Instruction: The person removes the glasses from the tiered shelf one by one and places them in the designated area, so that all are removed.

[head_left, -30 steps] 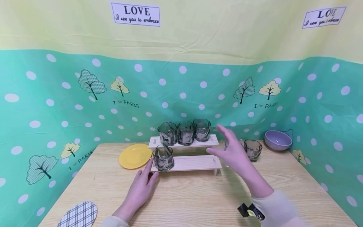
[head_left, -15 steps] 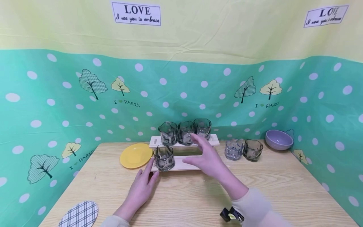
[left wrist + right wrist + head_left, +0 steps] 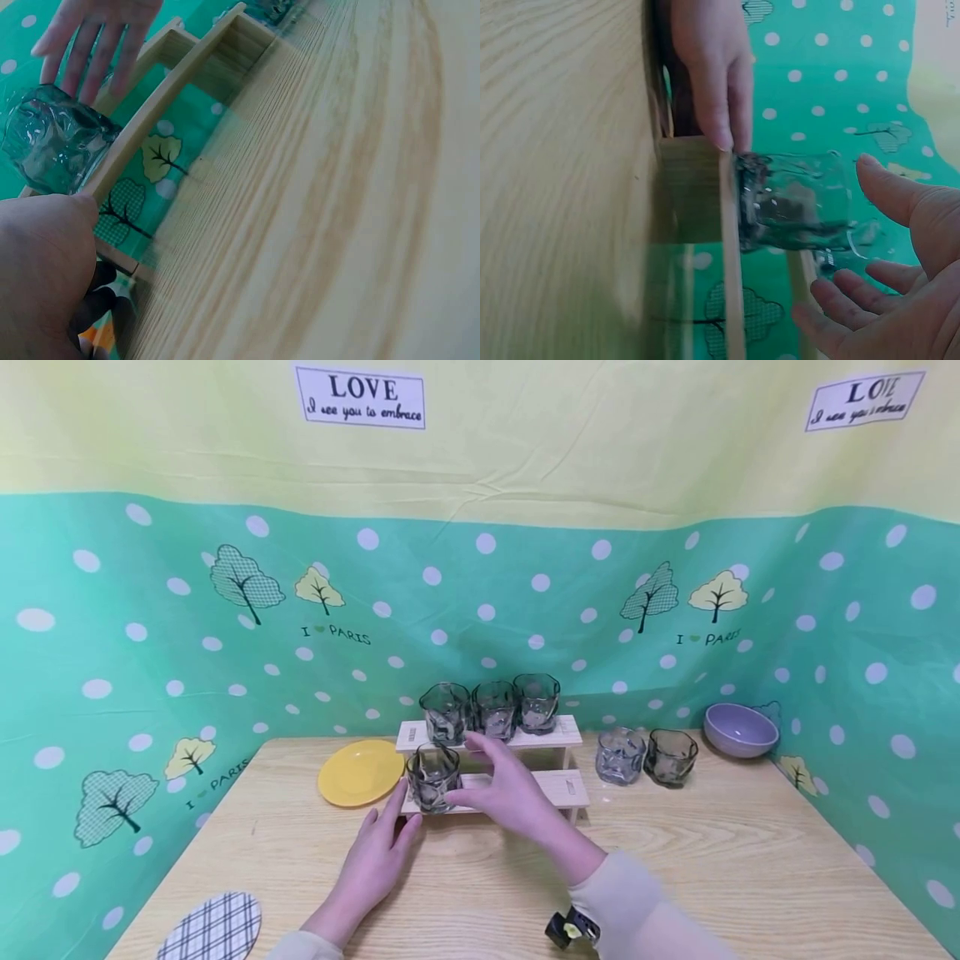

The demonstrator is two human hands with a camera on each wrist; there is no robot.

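On the lower tier of a two-tier wooden rack (image 3: 551, 789) stands a smoky grey glass tumbler (image 3: 435, 777), at the left end. My left hand (image 3: 377, 852) holds that end of the rack, thumb at the front edge and fingers along the side, close below the tumbler. From the right comes my right hand (image 3: 510, 793), fingers and thumb spread apart. In the right wrist view a gap shows between the right fingers (image 3: 851, 296) and the tumbler (image 3: 795, 202). Three similar tumblers (image 3: 495, 710) sit side by side on the upper tier.
To the right of the rack stand a clear bluish glass (image 3: 620, 756) and a grey tumbler (image 3: 671, 757), with a purple bowl (image 3: 741, 731) beyond. A yellow plate (image 3: 360, 772) lies left of the rack. A checked round mat (image 3: 213, 927) lies at front left.
My right hand has moved left, from beside the rack's right end across the lower tier to the tumbler. My left hand stays at the rack's left end.
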